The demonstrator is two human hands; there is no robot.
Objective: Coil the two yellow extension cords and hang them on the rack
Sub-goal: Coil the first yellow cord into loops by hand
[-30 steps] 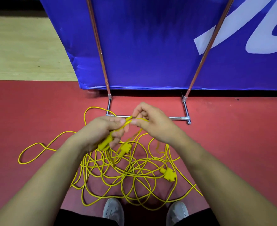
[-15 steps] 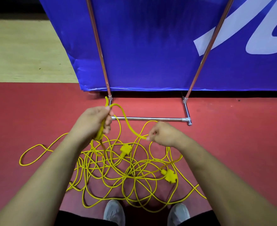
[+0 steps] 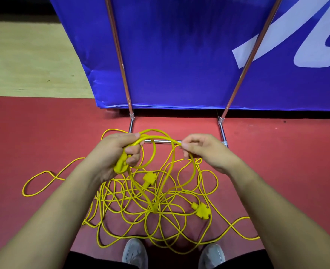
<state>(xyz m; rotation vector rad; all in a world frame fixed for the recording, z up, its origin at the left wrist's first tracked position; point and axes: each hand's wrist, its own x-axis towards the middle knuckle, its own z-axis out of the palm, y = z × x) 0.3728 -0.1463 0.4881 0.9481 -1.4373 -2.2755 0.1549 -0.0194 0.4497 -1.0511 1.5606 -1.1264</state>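
Observation:
Two yellow extension cords (image 3: pixel 140 212) lie tangled in a loose heap on the red floor in front of my feet. My left hand (image 3: pixel 113 154) grips a yellow plug end (image 3: pixel 121 166) together with a loop of cord. My right hand (image 3: pixel 205 150) pinches the same cord, which arcs between both hands and drops into the heap. Two more yellow connectors show in the pile, one in the middle (image 3: pixel 149 178) and one at the right (image 3: pixel 201 210). The metal rack (image 3: pixel 223 131) stands just beyond my hands, its base bar on the floor and two slanted poles rising up.
A blue banner (image 3: pixel 179 55) hangs behind the rack poles down to the floor. My grey shoes (image 3: pixel 135 253) stand at the bottom edge, touching the cord heap. A long cord loop (image 3: pixel 36 183) trails left across the red floor. Pale wooden flooring lies at the far left.
My right hand has risen from down by the heap back up level with the left, drawing more cord into a hanging loop. The left hand kept its grip on the plug end.

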